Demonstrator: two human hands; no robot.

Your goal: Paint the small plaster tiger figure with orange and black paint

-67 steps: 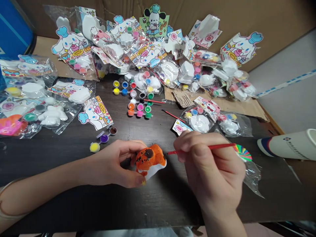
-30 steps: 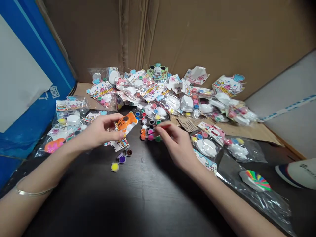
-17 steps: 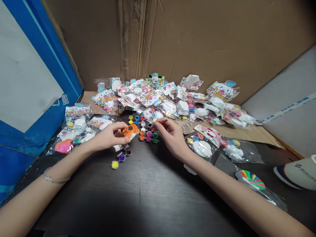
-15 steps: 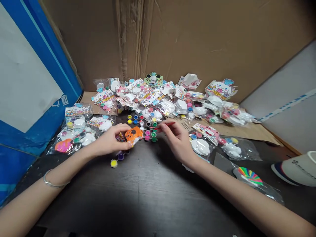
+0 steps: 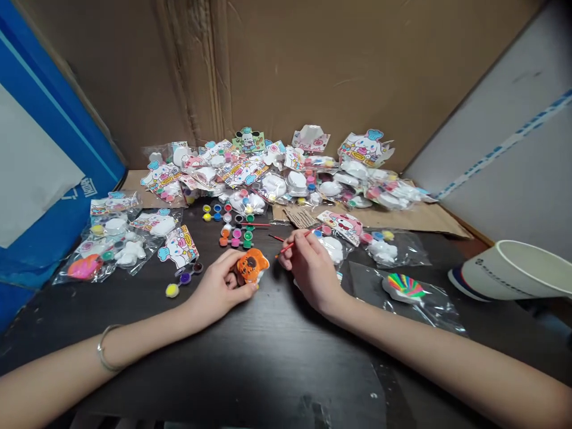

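My left hand (image 5: 218, 286) holds a small orange figure (image 5: 251, 266) with dark marks, pinched between thumb and fingers. Closed round a thin red paintbrush (image 5: 291, 245), my right hand (image 5: 313, 268) is just to the right of the figure, and the brush tip points left without touching it. Small open paint pots (image 5: 236, 233) in several colours stand behind the figure. Another strip with a yellow pot (image 5: 172, 290) and purple pots lies left of my left hand. More red brushes (image 5: 259, 224) lie beyond the hands.
Many bagged white figures (image 5: 272, 186) with printed cards are piled at the back against cardboard (image 5: 313, 71). A rainbow-striped piece (image 5: 406, 286) lies on plastic at the right, near a paper cup (image 5: 504, 271). A pink and orange piece (image 5: 84, 267) lies at the left.
The view has shifted right. My left hand has brought the orange figure nearer, away from the paint pots. My right hand has drawn back from the pots with the brush.
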